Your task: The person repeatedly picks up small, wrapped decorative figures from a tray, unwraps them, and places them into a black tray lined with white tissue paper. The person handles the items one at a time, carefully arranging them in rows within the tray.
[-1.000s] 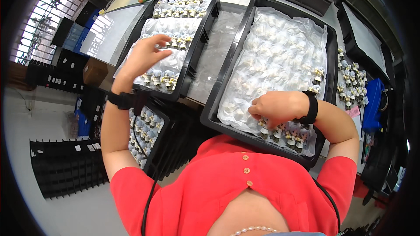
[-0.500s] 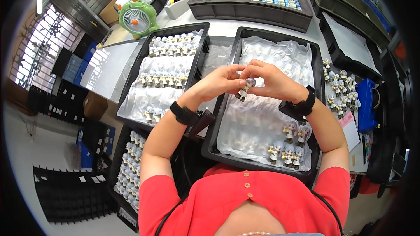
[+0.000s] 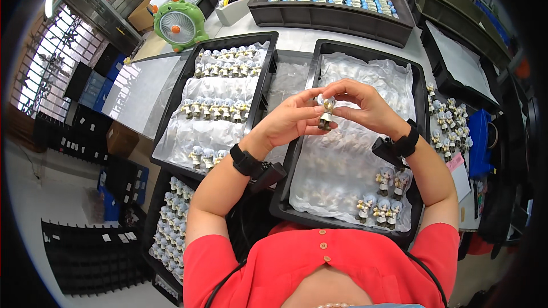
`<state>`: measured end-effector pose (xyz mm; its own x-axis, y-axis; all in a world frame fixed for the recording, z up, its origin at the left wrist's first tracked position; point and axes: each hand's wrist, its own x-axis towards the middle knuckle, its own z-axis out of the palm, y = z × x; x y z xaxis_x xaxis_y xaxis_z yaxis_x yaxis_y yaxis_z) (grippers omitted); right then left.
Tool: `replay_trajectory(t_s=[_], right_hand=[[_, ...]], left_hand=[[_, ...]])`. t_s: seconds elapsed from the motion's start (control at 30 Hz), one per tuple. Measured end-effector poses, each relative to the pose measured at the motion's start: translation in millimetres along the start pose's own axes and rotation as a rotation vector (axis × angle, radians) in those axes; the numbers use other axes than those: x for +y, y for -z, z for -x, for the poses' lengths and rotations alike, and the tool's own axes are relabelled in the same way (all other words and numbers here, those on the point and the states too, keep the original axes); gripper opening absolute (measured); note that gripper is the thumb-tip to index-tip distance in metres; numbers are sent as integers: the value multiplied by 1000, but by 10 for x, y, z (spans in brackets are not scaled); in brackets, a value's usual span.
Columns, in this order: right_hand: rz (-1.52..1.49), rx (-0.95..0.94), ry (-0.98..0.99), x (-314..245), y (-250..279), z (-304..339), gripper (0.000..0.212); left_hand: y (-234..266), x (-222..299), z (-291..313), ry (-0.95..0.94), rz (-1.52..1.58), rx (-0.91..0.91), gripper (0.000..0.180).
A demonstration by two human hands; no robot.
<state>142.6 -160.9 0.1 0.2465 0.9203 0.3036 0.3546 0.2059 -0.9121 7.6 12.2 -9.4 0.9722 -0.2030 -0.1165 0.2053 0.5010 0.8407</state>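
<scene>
A small figurine with pale hair, a white outfit and dark feet is held upright between my two hands, above the paper-lined black tray. My left hand closes its thumb and fingers on the body from the left. From the right, my right hand curls round with forefinger and thumb at the head and side. Several similar figurines stand in the near right corner of this tray. On the left, a second black tray holds rows of them on crumpled white paper.
Loose figurines crowd the table at right, beside a blue bin. A deep grey crate of blue-and-white pieces stands at the back, near a green fan. Lower left, another tray of figurines sits below table height.
The figurine has turned more upright, its front now angled differently. My left fingers have spread lower along its body, and my right fingers have shifted around its head.
</scene>
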Motion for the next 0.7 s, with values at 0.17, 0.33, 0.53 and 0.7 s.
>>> replay_trajectory(t_s=[0.17,0.33,0.53,0.7], right_hand=[[9,1,-31,-39,-67,-1,45],[99,43,38,45,-149,4,61],[90,55,-24,64,-159,8,68],[83,47,-114,56,-157,22,76]], left_hand=[[86,-106,-46,-91,65,146,46],[34,-97,-53,-114,69,146,47],[7,-79,-46,-93,124,173,46],[51,-96,-35,-52,115,147,45]])
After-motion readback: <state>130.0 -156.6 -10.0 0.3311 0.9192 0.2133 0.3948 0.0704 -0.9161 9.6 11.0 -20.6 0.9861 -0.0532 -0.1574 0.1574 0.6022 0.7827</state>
